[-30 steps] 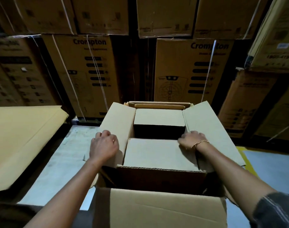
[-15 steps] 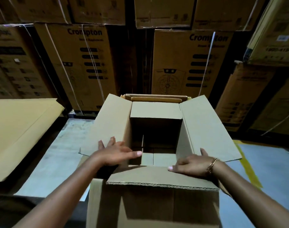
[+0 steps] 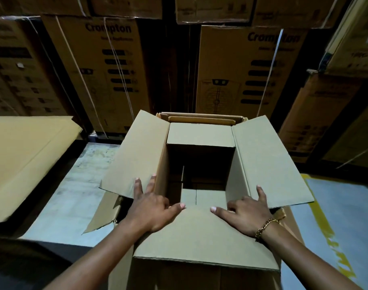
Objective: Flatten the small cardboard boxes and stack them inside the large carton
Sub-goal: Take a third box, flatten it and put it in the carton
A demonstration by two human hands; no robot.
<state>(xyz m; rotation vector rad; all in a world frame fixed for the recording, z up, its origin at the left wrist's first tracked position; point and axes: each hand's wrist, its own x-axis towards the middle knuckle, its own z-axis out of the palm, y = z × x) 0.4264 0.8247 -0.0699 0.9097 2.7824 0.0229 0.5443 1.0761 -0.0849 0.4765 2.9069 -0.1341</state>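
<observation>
Hands flat on the carton flaps

Large carton [image 3: 200, 243] stands open on the floor [image 3: 74, 185]. Left hand [image 3: 151, 208] and right hand [image 3: 247, 212] lie spread on its near flaps, gripping nothing. Flattened boxes [image 3: 202, 119] stand against its far wall. Strapped printed cartons [image 3: 241, 70] crowd behind; a loose cardboard sheet [image 3: 22, 160] lies left.

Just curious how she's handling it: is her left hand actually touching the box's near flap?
Touching. The head view shows the left hand lying flat on the near flap.

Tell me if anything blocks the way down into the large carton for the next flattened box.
Nothing visible does. The large carton has all four flaps folded outward and its mouth is open. The left hand and right hand lie flat on the near flap, outside the opening. Its dark far part is unclear.
</observation>
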